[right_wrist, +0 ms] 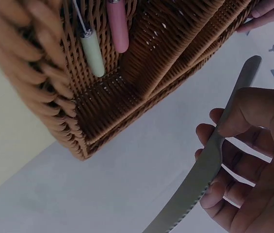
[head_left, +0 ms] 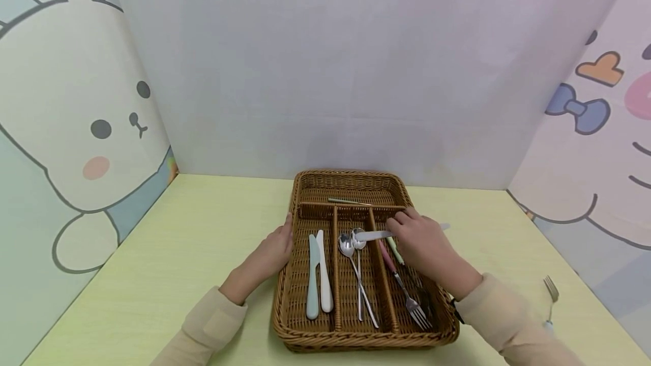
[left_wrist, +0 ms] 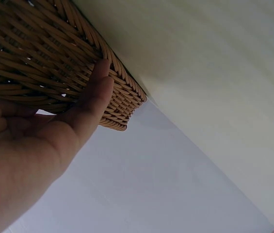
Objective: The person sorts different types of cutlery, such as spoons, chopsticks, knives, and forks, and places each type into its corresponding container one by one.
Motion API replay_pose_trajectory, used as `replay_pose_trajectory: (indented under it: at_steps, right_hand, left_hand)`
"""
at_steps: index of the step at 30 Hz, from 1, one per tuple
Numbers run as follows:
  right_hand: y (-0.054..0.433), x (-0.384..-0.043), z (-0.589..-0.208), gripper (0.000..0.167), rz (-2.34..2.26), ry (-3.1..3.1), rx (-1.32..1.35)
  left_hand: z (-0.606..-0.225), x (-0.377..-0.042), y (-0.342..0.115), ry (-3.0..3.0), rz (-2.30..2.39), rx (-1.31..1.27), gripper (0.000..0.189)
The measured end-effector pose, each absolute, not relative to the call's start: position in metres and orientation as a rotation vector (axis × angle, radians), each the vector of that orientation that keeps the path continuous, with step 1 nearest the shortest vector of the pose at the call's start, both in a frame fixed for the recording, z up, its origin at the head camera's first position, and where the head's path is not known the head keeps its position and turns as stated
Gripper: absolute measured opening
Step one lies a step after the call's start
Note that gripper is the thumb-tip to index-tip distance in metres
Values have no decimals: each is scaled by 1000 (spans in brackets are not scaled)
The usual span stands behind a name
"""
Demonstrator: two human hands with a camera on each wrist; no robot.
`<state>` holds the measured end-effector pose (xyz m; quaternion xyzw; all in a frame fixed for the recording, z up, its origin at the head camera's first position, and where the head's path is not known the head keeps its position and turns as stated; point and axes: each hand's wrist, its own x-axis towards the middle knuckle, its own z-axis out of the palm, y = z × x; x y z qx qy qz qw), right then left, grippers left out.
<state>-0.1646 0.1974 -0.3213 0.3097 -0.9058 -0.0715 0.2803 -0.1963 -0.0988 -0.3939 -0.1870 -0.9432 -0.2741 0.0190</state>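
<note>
My right hand point(head_left: 422, 242) pinches a grey metal knife point(right_wrist: 209, 155) with a serrated blade, above the right side of a brown wicker basket point(head_left: 366, 340). In the head view its blade reaches left over the spoons. The left hand point(head_left: 272, 250) rests against the basket's left side; in the left wrist view its fingers point(left_wrist: 95, 94) lie fairly straight along the woven wall. Inside, a light-blue knife point(head_left: 312, 281) and a white knife point(head_left: 325, 281) lie in the left compartment. Two spoons point(head_left: 347, 244) cross in the middle one. A pink-handled fork point(head_left: 417, 310) lies in the right one.
A green-handled utensil point(head_left: 395, 250) lies beside the pink-handled fork, partly hidden. Another thin green utensil point(head_left: 346, 201) lies in the back compartment. On the pale yellow table point(head_left: 224, 219), a separate fork point(head_left: 551, 295) lies to the right. Printed panels stand around the table.
</note>
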Motion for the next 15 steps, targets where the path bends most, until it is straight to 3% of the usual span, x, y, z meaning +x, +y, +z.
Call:
replay_pose_trajectory:
  at_steps: [15]
  right_hand:
    - [152, -160, -324, 15, -319, -2312, 1014]
  left_hand:
    - [-394, -196, -98, -2930, -840, -588, 50]
